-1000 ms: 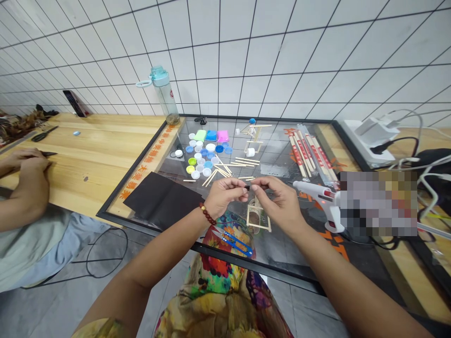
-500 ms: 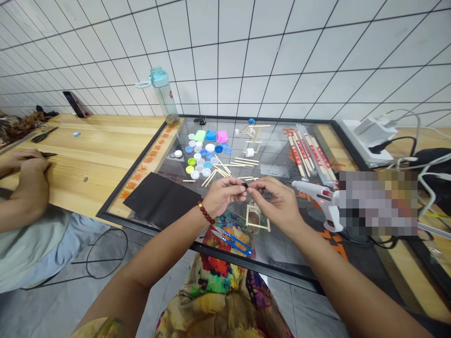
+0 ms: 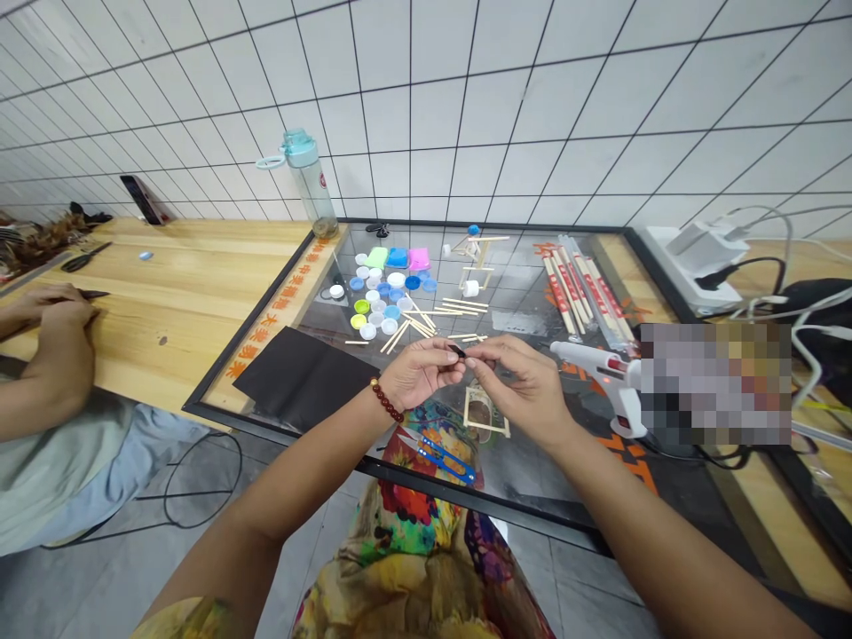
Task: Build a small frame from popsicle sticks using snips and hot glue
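Note:
Between the fingertips of my left hand and my right hand is a small black piece; its kind is too small to make out. Both hands pinch it above the glass tabletop. Just below them lies a square frame of wooden sticks. Blue-handled thread snips rest near the table's front edge. Left of my left hand is a sheet of black paper. Loose wooden sticks are scattered beyond my fingers.
Coloured bottle caps and packs of clay lie behind. A stick structure stands at the back. To the right are a white glue gun, packaged chopsticks and a power strip. A bottle stands back left; a person's hands rest farther left.
The black piece has turned slightly between my fingers and shows more of its length. My hands have barely shifted. Everything else stays in place.

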A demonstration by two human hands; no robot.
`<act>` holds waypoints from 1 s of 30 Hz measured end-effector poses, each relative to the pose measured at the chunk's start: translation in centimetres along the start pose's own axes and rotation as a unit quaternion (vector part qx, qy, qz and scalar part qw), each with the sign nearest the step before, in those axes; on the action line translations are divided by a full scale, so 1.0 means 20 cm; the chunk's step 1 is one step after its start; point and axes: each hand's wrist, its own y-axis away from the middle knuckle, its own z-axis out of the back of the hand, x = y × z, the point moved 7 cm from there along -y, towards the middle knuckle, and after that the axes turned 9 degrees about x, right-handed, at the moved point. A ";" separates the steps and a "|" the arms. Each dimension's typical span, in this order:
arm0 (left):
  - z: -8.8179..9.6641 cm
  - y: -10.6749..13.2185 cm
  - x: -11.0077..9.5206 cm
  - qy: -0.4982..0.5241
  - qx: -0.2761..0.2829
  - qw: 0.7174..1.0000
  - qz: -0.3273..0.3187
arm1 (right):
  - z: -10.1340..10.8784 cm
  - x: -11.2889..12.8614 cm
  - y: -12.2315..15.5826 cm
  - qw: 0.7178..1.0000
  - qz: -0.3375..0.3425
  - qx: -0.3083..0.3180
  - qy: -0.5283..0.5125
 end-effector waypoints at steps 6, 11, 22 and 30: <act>0.01 0.00 -0.01 -0.028 0.002 1.000 -0.011 | 0.01 0.02 0.00 1.000 0.016 -0.003 0.008; 0.01 0.00 -0.01 -0.058 -0.010 0.998 -0.025 | 0.00 0.02 0.00 1.000 0.019 0.000 0.023; 0.01 0.01 -0.02 -0.108 -0.053 0.992 -0.049 | -0.01 -0.03 0.01 1.000 -0.010 0.013 0.018; 0.01 0.01 -0.03 -0.123 -0.043 0.988 -0.080 | 0.00 -0.12 0.02 0.996 -0.083 -0.018 -0.037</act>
